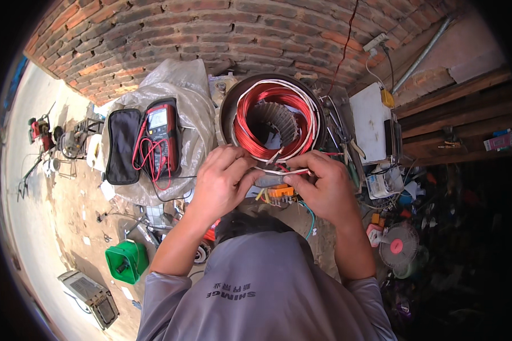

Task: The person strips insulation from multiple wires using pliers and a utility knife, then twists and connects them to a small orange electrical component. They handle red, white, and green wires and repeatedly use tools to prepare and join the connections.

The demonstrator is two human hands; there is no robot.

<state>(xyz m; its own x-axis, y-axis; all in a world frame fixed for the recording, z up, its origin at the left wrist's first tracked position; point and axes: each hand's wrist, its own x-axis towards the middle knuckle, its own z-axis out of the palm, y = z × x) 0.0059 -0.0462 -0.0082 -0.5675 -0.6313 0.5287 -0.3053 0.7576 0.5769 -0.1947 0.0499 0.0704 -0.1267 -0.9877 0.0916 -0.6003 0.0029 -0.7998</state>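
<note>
Both hands meet just below the round motor housing (227, 122), which holds red copper windings (250, 136) laced with white sleeving. The left hand (222, 184) and the right hand (321, 190) each pinch an end of a white sleeved lead (281, 171) stretched between them, fingers closed narrow on it. Left of the housing, an open black pouch (122, 145) lies on a grey plastic sheet (196, 102) beside a red multimeter (162, 133) (its red leads trail down). A green box-like container (128, 260) sits on the ground; I cannot tell its contents. A white box (370, 122) stands to the right.
</note>
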